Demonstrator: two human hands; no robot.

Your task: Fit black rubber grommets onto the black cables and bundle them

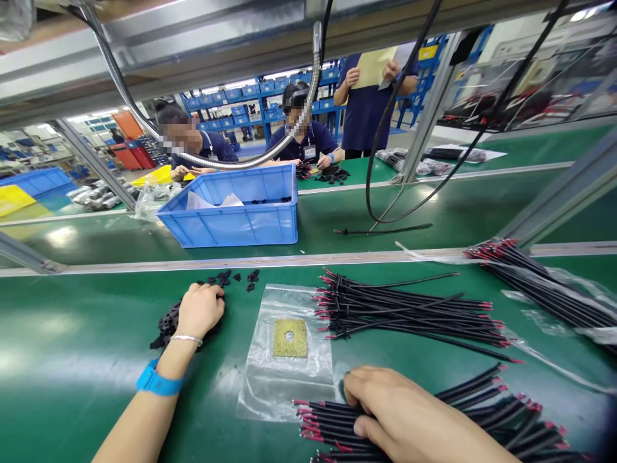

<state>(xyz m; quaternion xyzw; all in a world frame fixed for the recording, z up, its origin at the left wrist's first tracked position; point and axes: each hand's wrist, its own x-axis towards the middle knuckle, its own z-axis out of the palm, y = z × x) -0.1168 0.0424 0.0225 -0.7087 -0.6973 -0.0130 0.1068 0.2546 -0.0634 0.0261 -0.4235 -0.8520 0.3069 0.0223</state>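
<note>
My left hand (200,312), with a blue wristband and a bracelet, rests at a pile of small black parts (168,321). Its fingers are curled, and what they hold, if anything, is hidden. At the lower right my right hand (385,402) lies over a bundle of black cables (332,418) with red wire ends. Thumb and forefinger close round a cable among them. Between my hands a yellowish square sponge (283,347) with a hole in its middle lies on a clear plastic bag (270,392). Right of it is another group of black cables (405,308), with small black pieces near their left ends.
A blue bin (231,225) stands beyond the metal rail (144,265). More cables (540,283) in plastic lie at the right. A black cable loop (369,173) and a flexible metal conduit (231,165) hang ahead. Two people sit opposite; another stands holding papers (376,69).
</note>
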